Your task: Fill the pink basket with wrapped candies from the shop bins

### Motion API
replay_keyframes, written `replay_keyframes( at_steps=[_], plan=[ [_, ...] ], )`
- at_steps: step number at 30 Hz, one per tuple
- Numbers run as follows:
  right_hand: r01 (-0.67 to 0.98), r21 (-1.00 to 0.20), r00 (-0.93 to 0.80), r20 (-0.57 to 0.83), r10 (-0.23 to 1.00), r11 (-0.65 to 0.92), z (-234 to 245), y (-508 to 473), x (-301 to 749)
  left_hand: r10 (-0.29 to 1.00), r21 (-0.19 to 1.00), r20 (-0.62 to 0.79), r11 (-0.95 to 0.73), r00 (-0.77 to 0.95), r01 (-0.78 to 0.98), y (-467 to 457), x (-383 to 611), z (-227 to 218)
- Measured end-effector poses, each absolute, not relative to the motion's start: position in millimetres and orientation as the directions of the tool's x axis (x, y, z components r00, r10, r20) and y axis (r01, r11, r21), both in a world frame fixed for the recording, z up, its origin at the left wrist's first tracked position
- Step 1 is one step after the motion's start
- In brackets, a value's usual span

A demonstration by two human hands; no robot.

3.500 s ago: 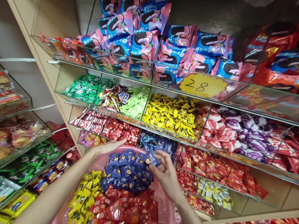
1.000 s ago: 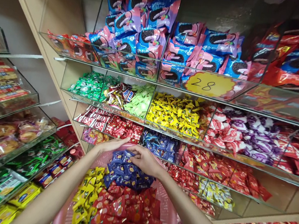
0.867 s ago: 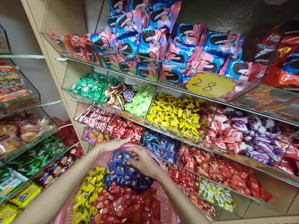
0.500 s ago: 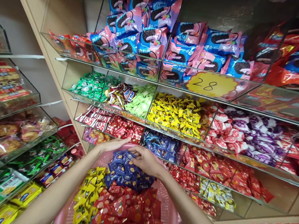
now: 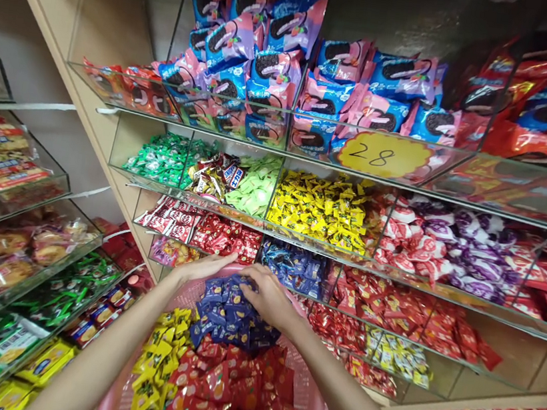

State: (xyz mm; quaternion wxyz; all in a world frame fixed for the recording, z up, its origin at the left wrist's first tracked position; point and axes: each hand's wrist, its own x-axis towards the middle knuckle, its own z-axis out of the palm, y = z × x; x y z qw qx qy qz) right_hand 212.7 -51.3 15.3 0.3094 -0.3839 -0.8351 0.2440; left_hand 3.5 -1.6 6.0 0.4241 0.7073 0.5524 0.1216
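Note:
In the head view, a pink plastic basket [image 5: 313,398] holds wrapped candies sorted by colour. Dark blue packets [image 5: 223,313] lie at its far end, red packets [image 5: 239,389] nearer, and yellow ones [image 5: 156,364] down the left side. My left hand [image 5: 210,266] reaches to the far rim with its fingers stretched out flat, left of the blue packets. My right hand [image 5: 269,296] rests at the right edge of the blue pile, its fingers bent and apart over the packets. No packet shows in either hand.
Glass-fronted shelves stand close ahead. Yellow candies [image 5: 321,208], blue packets [image 5: 290,268] and red packets [image 5: 382,300] fill bins beyond the basket. Blue and pink cookie packs [image 5: 274,84] sit above a yellow price card [image 5: 381,155]. More snack shelves [image 5: 10,177] run along the left.
My right hand has shifted slightly over the blue packets, its fingers a little more bent. My left hand stays near the far rim. The view has barely moved.

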Motion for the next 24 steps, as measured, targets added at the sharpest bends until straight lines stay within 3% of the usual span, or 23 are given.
replay_keyframes(
  at_steps=[4, 8, 13, 18, 24],
  plan=[
    [0.561, -0.656, -0.327, 0.385, 0.863, 0.505, 14.2, -33.9, 242.4, 0.854, 0.764, -0.334, -0.003, 0.399, 0.646, -1.6, 2.1, 4.3],
    [0.889, -0.415, -0.120, 0.202, 0.972, 0.196, -2.9, -4.6, 283.4, 0.860, 0.756, -0.339, 0.008, 0.381, 0.654, -0.1, 1.1, 3.7],
    [0.976, -0.218, 0.016, 0.038, 0.999, -0.007, -30.8, 25.9, 307.9, 0.867, 0.732, -0.326, -0.020, 0.376, 0.681, 2.1, -0.8, 2.4],
    [0.996, -0.069, 0.059, -0.056, 0.997, -0.063, -42.9, 42.3, 308.8, 0.862, 0.731, -0.351, 0.010, 0.365, 0.682, -0.9, 0.0, 2.4],
    [0.999, 0.034, 0.030, -0.044, 0.999, -0.029, -49.3, 39.5, 310.5, 0.854, 0.748, -0.365, 0.032, 0.371, 0.663, -4.9, 2.0, 7.0]
  ],
)
